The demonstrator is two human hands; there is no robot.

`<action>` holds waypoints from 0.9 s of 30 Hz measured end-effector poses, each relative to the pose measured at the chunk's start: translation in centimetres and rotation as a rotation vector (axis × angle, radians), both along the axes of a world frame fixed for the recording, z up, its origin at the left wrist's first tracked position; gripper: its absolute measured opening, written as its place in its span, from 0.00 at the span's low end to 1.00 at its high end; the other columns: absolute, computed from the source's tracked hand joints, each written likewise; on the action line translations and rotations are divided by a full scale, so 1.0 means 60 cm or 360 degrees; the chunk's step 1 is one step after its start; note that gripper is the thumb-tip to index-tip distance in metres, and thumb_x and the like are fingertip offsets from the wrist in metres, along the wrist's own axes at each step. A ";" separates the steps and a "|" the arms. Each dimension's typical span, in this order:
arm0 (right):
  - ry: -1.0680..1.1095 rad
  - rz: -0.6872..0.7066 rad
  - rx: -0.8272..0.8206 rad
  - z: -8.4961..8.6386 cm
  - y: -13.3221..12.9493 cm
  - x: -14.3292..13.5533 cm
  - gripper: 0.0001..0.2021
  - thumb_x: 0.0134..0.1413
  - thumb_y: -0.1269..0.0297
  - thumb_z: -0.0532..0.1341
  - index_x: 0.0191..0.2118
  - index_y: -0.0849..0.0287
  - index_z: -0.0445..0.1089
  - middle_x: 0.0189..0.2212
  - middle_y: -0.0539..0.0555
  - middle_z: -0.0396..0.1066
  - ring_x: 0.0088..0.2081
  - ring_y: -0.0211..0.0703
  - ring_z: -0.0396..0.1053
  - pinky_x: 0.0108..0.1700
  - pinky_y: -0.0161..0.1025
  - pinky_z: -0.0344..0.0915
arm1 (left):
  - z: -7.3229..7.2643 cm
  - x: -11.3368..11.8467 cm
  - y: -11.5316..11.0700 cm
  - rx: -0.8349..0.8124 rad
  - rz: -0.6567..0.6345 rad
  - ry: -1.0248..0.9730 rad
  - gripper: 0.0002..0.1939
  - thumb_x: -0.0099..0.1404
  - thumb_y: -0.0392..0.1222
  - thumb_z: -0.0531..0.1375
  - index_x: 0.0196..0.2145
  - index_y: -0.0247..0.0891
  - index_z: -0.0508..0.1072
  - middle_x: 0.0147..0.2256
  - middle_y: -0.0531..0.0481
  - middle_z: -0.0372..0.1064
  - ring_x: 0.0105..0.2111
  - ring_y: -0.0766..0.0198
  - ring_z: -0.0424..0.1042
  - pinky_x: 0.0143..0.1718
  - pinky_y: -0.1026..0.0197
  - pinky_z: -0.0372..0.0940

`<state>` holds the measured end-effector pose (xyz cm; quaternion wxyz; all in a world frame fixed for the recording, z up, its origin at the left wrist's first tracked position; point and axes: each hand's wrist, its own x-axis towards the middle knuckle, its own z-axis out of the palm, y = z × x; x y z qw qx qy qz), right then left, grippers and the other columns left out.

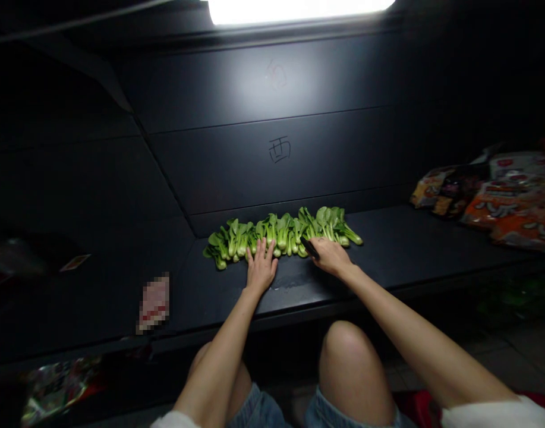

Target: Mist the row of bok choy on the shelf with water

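Note:
A row of small green bok choy lies along the back of the dark shelf, pale stem ends toward me. My left hand rests with fingers stretched out and spread, its fingertips touching the stems near the middle of the row. In my right hand is a slim black object, held against the front of the row right of the middle. Its far end points up and left; what kind of thing it is does not show.
The dark shelf ends in a front edge above my knees. Colourful snack bags are piled at the right. A small card and a blurred-out packet lie at the left. A bright lamp hangs above the back panel.

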<state>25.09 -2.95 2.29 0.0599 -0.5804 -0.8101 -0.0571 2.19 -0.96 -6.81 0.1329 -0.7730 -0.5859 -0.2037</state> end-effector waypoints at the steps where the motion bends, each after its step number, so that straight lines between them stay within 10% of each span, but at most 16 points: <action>1: -0.0007 -0.0005 -0.0005 0.000 0.000 -0.001 0.12 0.63 0.66 0.53 0.49 0.62 0.68 0.47 0.61 0.75 0.51 0.50 0.69 0.47 0.37 0.62 | -0.002 0.000 0.000 -0.0006 -0.0009 0.0003 0.31 0.71 0.45 0.48 0.69 0.42 0.50 0.70 0.42 0.41 0.70 0.50 0.41 0.66 0.33 0.43; 27: 0.0007 0.0090 0.0007 -0.013 0.006 -0.026 0.12 0.62 0.66 0.55 0.49 0.61 0.68 0.47 0.61 0.74 0.50 0.50 0.70 0.45 0.37 0.62 | -0.017 -0.003 0.008 -0.0003 -0.0041 -0.0100 0.35 0.71 0.44 0.47 0.71 0.34 0.41 0.69 0.39 0.45 0.70 0.55 0.44 0.68 0.40 0.41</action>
